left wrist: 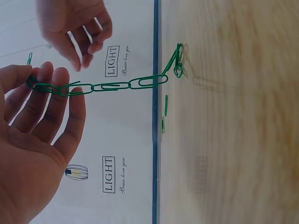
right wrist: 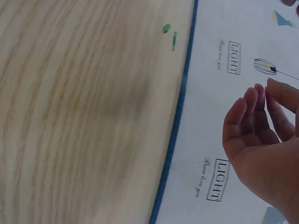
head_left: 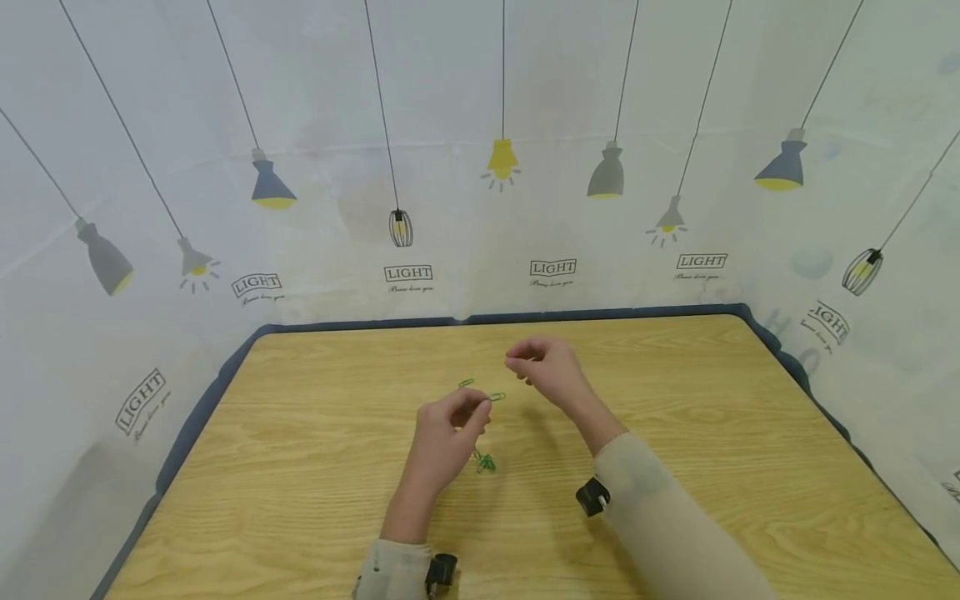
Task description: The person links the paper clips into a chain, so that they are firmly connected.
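Note:
A chain of linked green paper clips (left wrist: 110, 86) hangs from my left hand (head_left: 442, 437), which pinches its upper end between thumb and fingers. One clip (left wrist: 30, 58) sticks out past the thumb. Lower links run down along the fingers, and the chain's bottom end (head_left: 486, 462) bunches up close to the wooden table (head_left: 315, 467). To the right and slightly farther away, my right hand (head_left: 551, 371) is raised over the table, its fingers loosely bent and nothing visible between them.
Two loose green paper clips, a nearer one (left wrist: 166, 105) and another (left wrist: 162, 124), lie on the table toward its far side. A dark blue edge (head_left: 510, 317) borders the tabletop. Behind it rises a pale backdrop (head_left: 465, 92) printed with hanging lamps.

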Available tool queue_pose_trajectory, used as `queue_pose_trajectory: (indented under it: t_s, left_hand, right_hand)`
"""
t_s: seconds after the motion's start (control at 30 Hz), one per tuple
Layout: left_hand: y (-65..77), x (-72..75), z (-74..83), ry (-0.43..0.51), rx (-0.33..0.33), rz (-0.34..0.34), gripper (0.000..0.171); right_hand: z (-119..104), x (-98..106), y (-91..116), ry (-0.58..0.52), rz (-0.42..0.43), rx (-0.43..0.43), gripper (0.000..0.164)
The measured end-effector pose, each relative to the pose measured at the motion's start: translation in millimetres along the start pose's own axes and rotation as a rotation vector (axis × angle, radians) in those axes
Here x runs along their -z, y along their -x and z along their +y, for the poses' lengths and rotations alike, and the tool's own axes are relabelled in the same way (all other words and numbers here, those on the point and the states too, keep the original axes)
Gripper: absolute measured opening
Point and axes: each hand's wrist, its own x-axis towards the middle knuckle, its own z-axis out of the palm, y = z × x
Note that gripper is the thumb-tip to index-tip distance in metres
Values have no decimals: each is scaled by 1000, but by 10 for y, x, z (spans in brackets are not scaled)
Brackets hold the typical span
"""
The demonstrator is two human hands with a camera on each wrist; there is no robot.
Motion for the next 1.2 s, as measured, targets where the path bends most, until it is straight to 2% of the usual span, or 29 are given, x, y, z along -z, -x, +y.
queue_pose_trajectory:
  t_s: [0.3,0.43,0.57,0.77,0.87,1.0,1.2]
  left_hand:
    - [-10,20,22,3,18,11,13]
    - [-9,23,5,10,19,5,14]
    - [-9,37,-15,20,14,-1,18]
    - [-12,44,-42,11,6,8,19]
    - [-11,47,-34,13,8,13,17]
    - [-16,50,-23,23,12,15,18]
    - [-10,56,-29,29,9,20,18]
  right_hand:
    - [235,-161,-117,-55,-123,-85,25]
    - [372,-266,-117,13,-227,-109,32]
    - [484,-327,-131,120,-310,-79,38]
    - [464,-381,-179,187,-384,-8,38]
    - [449,-423,-212,282,-398,18,32]
    - [427,-471,-228,422,-377,35,28]
    - [408,-545,-219,517,-340,-2,30]
